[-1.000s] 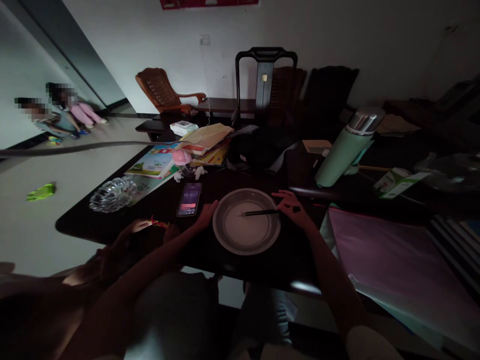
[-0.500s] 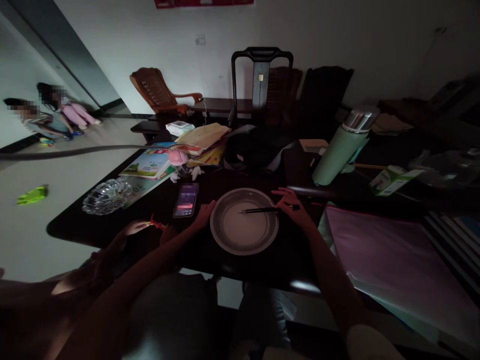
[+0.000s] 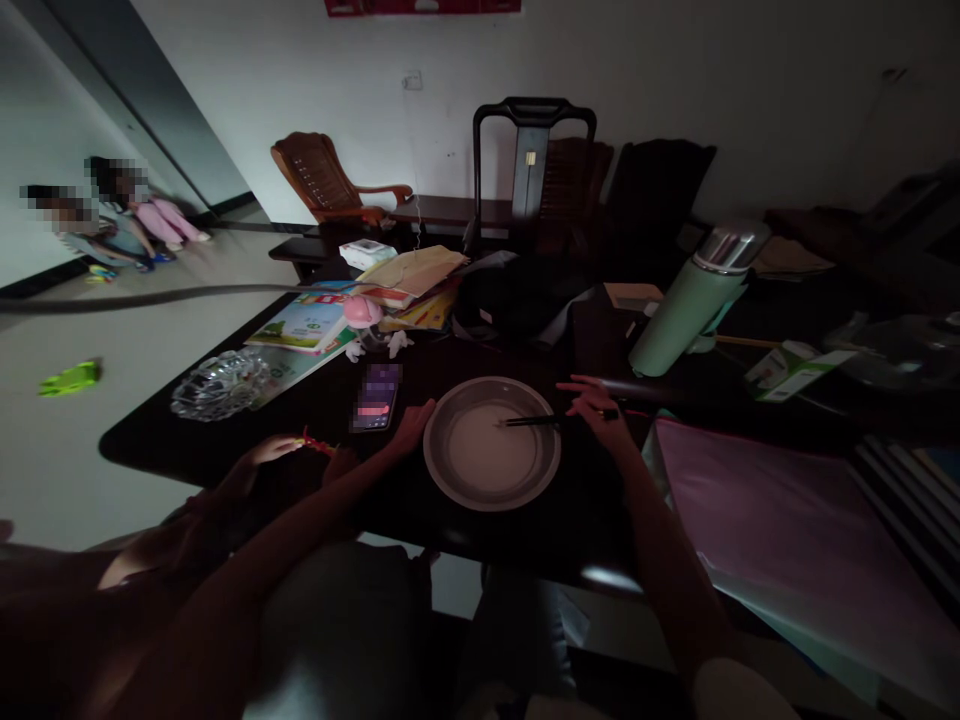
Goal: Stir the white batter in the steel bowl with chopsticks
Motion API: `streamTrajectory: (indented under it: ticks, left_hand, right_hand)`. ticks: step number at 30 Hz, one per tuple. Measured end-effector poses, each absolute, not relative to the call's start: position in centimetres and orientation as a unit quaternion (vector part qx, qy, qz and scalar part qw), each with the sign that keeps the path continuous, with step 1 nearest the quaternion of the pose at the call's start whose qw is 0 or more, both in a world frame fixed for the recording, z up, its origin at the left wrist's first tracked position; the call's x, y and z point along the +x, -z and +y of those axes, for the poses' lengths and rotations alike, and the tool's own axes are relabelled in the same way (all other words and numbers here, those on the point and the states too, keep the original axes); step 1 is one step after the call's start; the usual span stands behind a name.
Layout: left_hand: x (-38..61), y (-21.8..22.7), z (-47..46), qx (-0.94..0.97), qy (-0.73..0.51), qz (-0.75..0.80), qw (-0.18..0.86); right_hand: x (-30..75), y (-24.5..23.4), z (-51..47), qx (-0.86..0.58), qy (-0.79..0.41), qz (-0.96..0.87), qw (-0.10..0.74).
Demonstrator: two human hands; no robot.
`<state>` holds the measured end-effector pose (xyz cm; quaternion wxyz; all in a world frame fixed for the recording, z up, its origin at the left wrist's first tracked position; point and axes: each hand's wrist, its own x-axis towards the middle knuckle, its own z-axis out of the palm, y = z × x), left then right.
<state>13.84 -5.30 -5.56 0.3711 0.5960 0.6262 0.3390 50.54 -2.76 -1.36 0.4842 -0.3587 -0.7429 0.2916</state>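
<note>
A round metal bowl [image 3: 435, 470] with pale liquid sits on the dark table [image 3: 525, 530] in front of me. My right hand [image 3: 596, 410] is at the bowl's right rim, fingers closed on dark chopsticks [image 3: 532, 422] whose tips reach over the liquid. My left hand [image 3: 409, 430] rests against the bowl's left rim, fingers loosely curled on it. A lit phone [image 3: 376, 397] lies just left of that hand.
Another person's hand [image 3: 262, 455] at the table's near left holds a small red thing. A glass ashtray [image 3: 217, 383], books [image 3: 311, 325], a green thermos [image 3: 694, 300] and a pink folder [image 3: 787, 510] crowd the table. Chairs stand behind; two people sit on the floor far left.
My right hand and the chopsticks have shifted slightly to the right, drawing the tips back toward the rim. My left hand stays on the bowl. The view has swayed a little.
</note>
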Motion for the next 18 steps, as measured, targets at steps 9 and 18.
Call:
streamTrajectory:
  ticks: [9, 18]
  left_hand:
    - [14.1, 4.8, -5.5, 0.581, -0.353, 0.627, 0.379]
    - [14.0, 5.0, -5.6, 0.575, -0.351, 0.631, 0.385]
  right_hand:
    - [48.9, 1.6, -3.3, -0.324, -0.351, -0.787, 0.390]
    - [51.3, 0.8, -3.0, -0.339, -0.358, -0.736, 0.463]
